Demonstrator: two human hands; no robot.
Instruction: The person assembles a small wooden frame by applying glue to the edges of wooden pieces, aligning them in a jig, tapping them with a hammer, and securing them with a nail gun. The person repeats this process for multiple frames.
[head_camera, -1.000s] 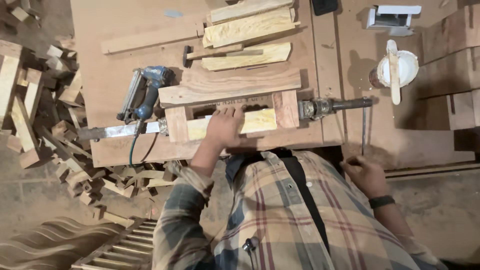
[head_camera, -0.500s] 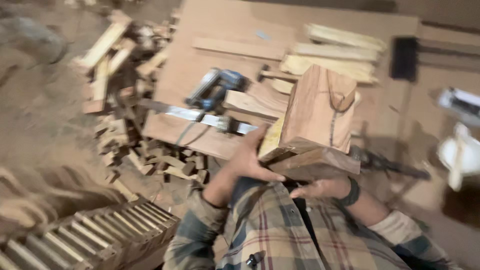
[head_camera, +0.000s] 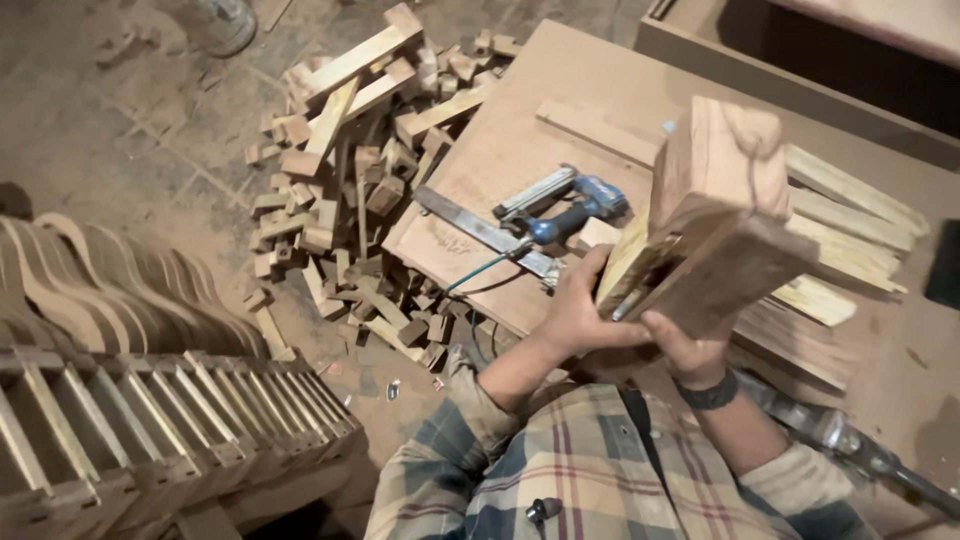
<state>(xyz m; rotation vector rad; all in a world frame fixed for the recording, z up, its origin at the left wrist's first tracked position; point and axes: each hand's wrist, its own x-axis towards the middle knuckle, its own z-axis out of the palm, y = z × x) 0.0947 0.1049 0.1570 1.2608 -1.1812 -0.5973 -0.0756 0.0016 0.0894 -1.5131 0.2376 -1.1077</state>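
Observation:
Both my hands hold a small wooden frame assembly (head_camera: 712, 215) lifted off the workbench (head_camera: 500, 170) and tilted toward me. My left hand (head_camera: 580, 310) grips its near left edge from below. My right hand (head_camera: 690, 345), with a dark band on the wrist, supports the underside of its thick lower board. Just left of the assembly, a blue nail gun (head_camera: 565, 205) lies on the bench with its hose running toward me, beside a flat metal bar (head_camera: 480, 230).
Loose wooden slats (head_camera: 850, 240) lie on the bench behind the assembly. A heap of wood offcuts (head_camera: 355, 180) covers the floor left of the bench. Stacked slatted wooden frames (head_camera: 170, 420) stand at lower left. A metal clamp (head_camera: 850, 445) lies at lower right.
The wooden assembly has been lifted off the bench and turned up in both hands. The view has swung left, bringing the offcut heap and stacked frames into sight.

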